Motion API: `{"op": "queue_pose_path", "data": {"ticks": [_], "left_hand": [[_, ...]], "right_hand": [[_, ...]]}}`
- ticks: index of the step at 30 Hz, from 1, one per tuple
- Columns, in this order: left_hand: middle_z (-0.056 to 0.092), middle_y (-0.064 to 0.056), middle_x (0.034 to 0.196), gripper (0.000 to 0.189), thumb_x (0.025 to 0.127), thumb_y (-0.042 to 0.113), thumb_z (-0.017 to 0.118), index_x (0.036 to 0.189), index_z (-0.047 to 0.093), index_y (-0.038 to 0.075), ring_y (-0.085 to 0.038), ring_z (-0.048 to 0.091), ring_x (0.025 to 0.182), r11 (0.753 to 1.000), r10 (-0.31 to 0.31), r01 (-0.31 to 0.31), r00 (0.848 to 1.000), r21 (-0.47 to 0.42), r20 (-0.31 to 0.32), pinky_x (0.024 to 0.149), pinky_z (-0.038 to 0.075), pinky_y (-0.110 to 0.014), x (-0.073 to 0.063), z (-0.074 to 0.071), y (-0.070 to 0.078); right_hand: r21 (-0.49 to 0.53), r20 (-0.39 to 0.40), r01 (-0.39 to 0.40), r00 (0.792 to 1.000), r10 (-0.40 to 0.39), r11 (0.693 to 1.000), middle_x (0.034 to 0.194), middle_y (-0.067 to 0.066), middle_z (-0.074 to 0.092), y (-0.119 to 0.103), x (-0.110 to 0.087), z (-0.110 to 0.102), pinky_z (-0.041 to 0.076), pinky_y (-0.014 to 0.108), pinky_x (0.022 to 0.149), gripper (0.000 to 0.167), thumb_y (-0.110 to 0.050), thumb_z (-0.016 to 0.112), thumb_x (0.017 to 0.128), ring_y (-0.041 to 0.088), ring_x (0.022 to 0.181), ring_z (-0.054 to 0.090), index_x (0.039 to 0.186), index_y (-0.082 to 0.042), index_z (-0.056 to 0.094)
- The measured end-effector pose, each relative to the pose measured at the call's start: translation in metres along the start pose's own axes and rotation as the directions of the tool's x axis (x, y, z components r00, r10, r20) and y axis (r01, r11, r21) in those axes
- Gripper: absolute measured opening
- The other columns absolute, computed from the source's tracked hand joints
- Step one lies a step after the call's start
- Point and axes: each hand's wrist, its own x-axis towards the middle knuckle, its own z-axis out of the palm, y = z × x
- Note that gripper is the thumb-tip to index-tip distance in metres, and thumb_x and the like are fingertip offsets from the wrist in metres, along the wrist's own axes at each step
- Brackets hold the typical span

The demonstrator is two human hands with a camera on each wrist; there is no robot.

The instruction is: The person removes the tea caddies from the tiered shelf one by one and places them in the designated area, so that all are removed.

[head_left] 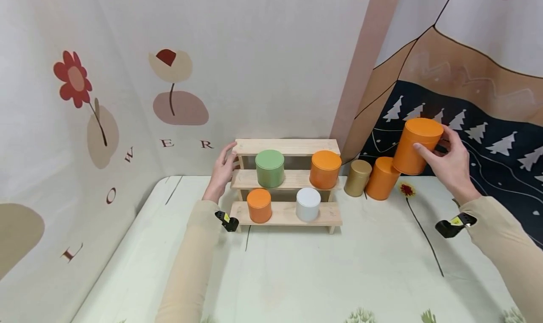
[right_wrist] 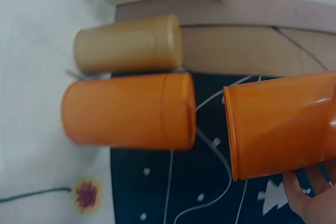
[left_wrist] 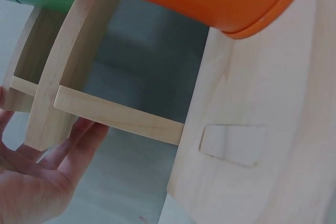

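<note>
A three-step wooden display rack (head_left: 286,147) stands near the back wall. Against its left end rests my left hand (head_left: 220,172), fingers spread along the side; the left wrist view shows fingertips at the side strut (left_wrist: 121,113). On the middle step sit a green canister (head_left: 269,169) and an orange one (head_left: 325,171). The lowest step bears a small orange canister (head_left: 259,206) and a white canister (head_left: 308,205). At the right, my right hand (head_left: 454,165) grips a large orange canister (head_left: 417,148) between thumb and fingers, raised and slightly tilted.
Just right of the rack stand a gold canister (head_left: 357,179) and another orange canister (head_left: 382,179), side by side. The held canister overlaps this orange one in the head view. Printed cloth covers the table (head_left: 280,276) and hangs as a backdrop (head_left: 263,68) behind.
</note>
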Motion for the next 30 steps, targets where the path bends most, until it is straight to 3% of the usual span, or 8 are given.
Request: {"op": "queue_pose_path", "data": {"ticks": [13, 26, 30], "left_hand": [[0.039, -0.017, 0.147, 0.047, 0.102, 0.049, 0.039, 0.147, 0.035, 0.039, -0.040, 0.048, 0.124, 1.000, -0.012, 0.012, 1.000, -0.006, 0.000, 0.092, 0.045, -0.058, 0.001, 0.000, 0.002], [0.042, -0.018, 0.144, 0.046, 0.102, 0.048, 0.038, 0.147, 0.036, 0.039, -0.039, 0.050, 0.123, 1.000, 0.006, -0.006, 1.000, -0.010, 0.005, 0.091, 0.046, -0.057, -0.001, 0.001, -0.002], [0.043, -0.019, 0.143, 0.045, 0.102, 0.047, 0.038, 0.147, 0.036, 0.038, -0.040, 0.050, 0.122, 1.000, 0.013, -0.012, 1.000, -0.015, 0.002, 0.091, 0.047, -0.057, -0.001, 0.000, 0.000]], "right_hand": [[-0.001, -0.044, -0.108, 0.993, 0.108, 0.994, 0.152, 0.014, 0.027, 0.032, 0.001, -0.012, 0.030, 0.038, 0.111, 0.074, -0.038, 0.061, 0.094, 0.031, 0.137, 0.030, 0.154, -0.021, 0.021], [-0.051, -0.055, -0.156, 0.987, 0.153, 0.986, 0.149, 0.020, 0.029, 0.062, -0.007, 0.002, 0.032, 0.041, 0.110, 0.076, -0.037, 0.060, 0.094, 0.037, 0.135, 0.031, 0.153, -0.008, 0.020], [-0.028, -0.066, -0.168, 0.984, 0.165, 0.985, 0.150, 0.019, 0.028, 0.095, -0.002, 0.012, 0.030, 0.044, 0.111, 0.078, -0.038, 0.064, 0.092, 0.037, 0.136, 0.029, 0.152, -0.010, 0.022]]}}
